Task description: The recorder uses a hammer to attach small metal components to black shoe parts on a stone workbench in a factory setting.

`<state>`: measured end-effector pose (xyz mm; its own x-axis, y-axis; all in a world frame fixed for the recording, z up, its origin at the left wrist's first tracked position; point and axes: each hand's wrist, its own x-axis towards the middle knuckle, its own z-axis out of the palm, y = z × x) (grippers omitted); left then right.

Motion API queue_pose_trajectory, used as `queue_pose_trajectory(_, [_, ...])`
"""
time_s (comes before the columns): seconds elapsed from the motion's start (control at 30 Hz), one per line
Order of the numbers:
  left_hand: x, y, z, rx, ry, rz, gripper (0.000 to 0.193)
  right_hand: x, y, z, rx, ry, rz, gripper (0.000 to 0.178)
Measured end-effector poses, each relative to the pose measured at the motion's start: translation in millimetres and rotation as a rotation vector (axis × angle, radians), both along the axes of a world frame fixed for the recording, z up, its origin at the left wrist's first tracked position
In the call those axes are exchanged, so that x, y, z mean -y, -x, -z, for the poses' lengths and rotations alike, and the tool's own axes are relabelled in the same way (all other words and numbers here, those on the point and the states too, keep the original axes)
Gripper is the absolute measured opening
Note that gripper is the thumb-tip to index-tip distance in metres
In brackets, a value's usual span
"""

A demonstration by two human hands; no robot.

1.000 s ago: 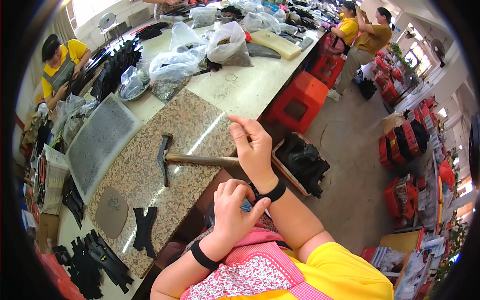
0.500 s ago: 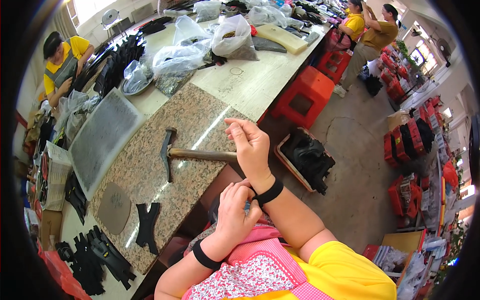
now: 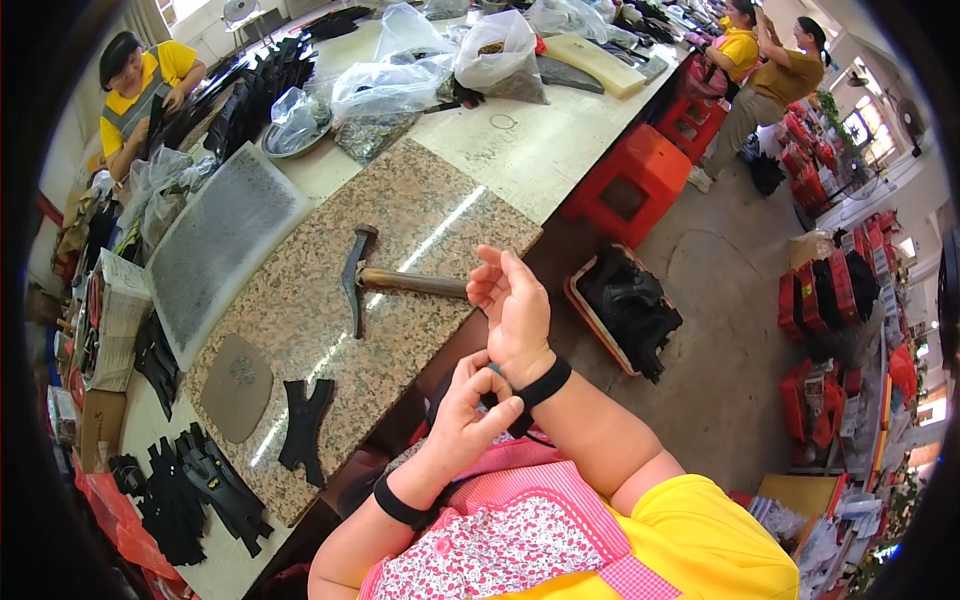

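Observation:
My right hand [image 3: 515, 310] is raised above the slab's right edge, palm turned up and fingers loosely bent, holding nothing. Around that wrist sits a black wristband [image 3: 546, 382]. My left hand [image 3: 470, 402] is at the inner side of this wrist, its fingers pinched at the band's edge; what lies right between the fingertips is partly hidden. A second black band [image 3: 398, 502] circles my left wrist. On the speckled granite slab [image 3: 400, 195] lies a hammer [image 3: 410, 281], its wooden handle pointing at my right hand, with the handle's end hidden behind the fingers.
A grey rounded pad [image 3: 236, 390] and a black cut piece [image 3: 305, 430] lie on the slab. Left of it are a translucent board [image 3: 225, 250] and black pieces [image 3: 215, 485]. Plastic bags [image 3: 390, 90] stand beyond. Red stools [image 3: 630, 185] and a filled crate [image 3: 625, 310] are at right. Several people work around.
My right hand has turned palm up and its fingers have opened somewhat. My left hand stays at the right wrist, fingers shifted slightly. The whole view has moved a little.

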<state>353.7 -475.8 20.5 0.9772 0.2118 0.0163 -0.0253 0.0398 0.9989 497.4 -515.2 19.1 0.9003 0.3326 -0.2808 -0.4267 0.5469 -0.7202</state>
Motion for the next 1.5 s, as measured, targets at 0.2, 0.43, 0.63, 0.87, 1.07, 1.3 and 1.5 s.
queue_pose_trajectory(0.2, [7.6,10.0,-14.0,-0.11,-0.589,-0.069,0.05,-1.0,16.2,6.1,0.06,0.083,0.098,0.028])
queue_pose_trajectory(0.43, [11.6,17.2,-10.8,0.203,-0.848,-0.165,0.032,-0.9,21.7,1.5,0.037,0.117,0.067,0.026])
queue_pose_trajectory(0.63, [8.4,16.5,-10.2,0.319,-0.856,-0.128,0.034,4.7,20.0,5.3,0.038,0.095,0.058,0.026])
queue_pose_trajectory(0.87, [11.6,18.4,-22.1,0.184,-0.91,-0.224,0.03,-2.9,20.0,-5.9,0.2,0.194,0.153,0.026])
queue_pose_trajectory(1.07, [3.6,10.2,-3.8,0.119,-0.613,-0.281,0.013,-23.6,8.2,0.7,0.293,0.248,0.178,0.026])
queue_pose_trajectory(1.3, [-2.3,14.9,-7.4,0.024,-0.262,-0.213,0.004,-12.8,-2.7,12.3,0.019,0.06,0.074,0.027])
queue_pose_trajectory(1.5, [-1.8,13.5,-0.9,0.128,-0.397,-0.178,0.011,-2.4,-4.1,20.5,-0.152,-0.056,0.02,0.03])
